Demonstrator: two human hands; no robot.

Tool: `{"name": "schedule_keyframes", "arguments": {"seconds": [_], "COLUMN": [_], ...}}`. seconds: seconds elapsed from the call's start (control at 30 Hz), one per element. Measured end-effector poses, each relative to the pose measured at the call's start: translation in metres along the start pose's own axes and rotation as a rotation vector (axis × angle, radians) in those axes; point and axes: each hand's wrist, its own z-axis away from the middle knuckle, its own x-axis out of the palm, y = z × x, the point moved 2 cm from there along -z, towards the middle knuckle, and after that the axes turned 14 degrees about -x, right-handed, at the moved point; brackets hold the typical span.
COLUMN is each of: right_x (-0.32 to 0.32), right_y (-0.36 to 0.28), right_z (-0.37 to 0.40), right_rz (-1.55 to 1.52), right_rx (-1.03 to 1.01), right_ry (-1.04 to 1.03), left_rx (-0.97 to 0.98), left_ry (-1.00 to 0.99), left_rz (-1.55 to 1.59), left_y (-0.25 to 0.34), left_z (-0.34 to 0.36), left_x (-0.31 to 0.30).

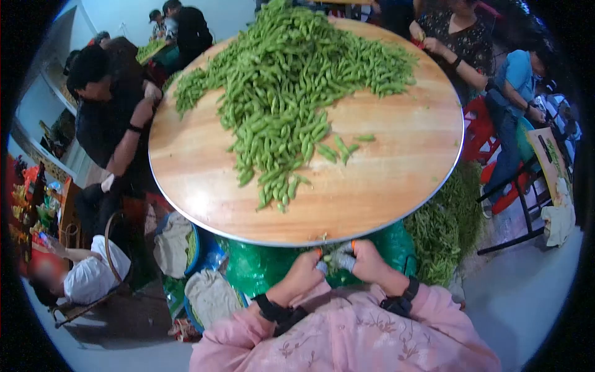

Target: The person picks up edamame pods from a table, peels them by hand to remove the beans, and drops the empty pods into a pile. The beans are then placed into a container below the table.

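My left hand (pixel 302 271) and my right hand (pixel 372 266) are closed close together just below the near rim of the round wooden table (pixel 372 186). Pinched between their fingertips is a small green soybean pod (pixel 332 256), partly hidden by the fingers. Grey wrapping and orange bits cover some fingertips on both hands. A large heap of green soybean pods (pixel 279 93) covers the far and middle part of the tabletop. A few loose pods (pixel 341 149) lie to its right.
Green plastic (pixel 254 266) spreads below the table edge. Cloth-topped tubs (pixel 211 297) stand at lower left. Piled greens (pixel 449 223) lie at right, near a black-legged small table (pixel 545 161). People sit around, including one in black (pixel 102 124) and one in blue (pixel 517 80).
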Motion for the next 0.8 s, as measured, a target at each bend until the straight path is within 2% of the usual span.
{"name": "schedule_keyframes", "arguments": {"seconds": [0.03,0.1,0.13,0.2,0.27,0.33,0.43,0.47,0.6,0.67,0.8], "right_x": [0.001,-0.001,-0.003,-0.002,0.0,0.003,0.004,0.006,0.009,0.011,0.015], "right_y": [0.008,0.006,0.001,-0.011,-0.014,-0.012,-0.014,-0.009,-0.012,-0.024,-0.022], "right_z": [0.002,-0.001,-0.001,-0.002,-0.005,-0.002,-0.002,-0.002,-0.004,-0.006,-0.007], "right_rz": [-0.037,-0.097,-0.128,-0.109,-0.089,-0.064,-0.05,-0.076,-0.065,0.0,0.096], "right_rx": [0.021,0.024,0.057,0.075,0.07,0.143,0.139,0.072,0.007,-0.014,-0.028], "right_ry": [0.01,0.115,0.137,0.153,0.168,0.058,0.036,0.068,0.054,0.007,-0.011], "left_rx": [0.047,-0.06,-0.073,-0.059,-0.067,-0.122,-0.038,-0.061,0.002,-0.092,-0.122], "left_ry": [0.07,0.157,0.152,0.026,0.007,-0.019,-0.007,-0.036,-0.059,-0.108,-0.051], "left_rz": [-0.121,-0.394,-0.388,0.126,0.129,0.059,0.116,0.153,0.285,0.349,0.429], "left_y": [0.007,0.016,0.017,0.018,0.019,0.02,0.013,0.014,0.018,0.02,0.003], "left_z": [0.003,0.011,0.016,0.021,0.021,0.019,0.012,0.012,0.008,0.009,0.002], "left_x": [-0.005,-0.016,-0.015,-0.014,-0.013,-0.012,-0.008,-0.008,-0.008,-0.01,0.0]}}
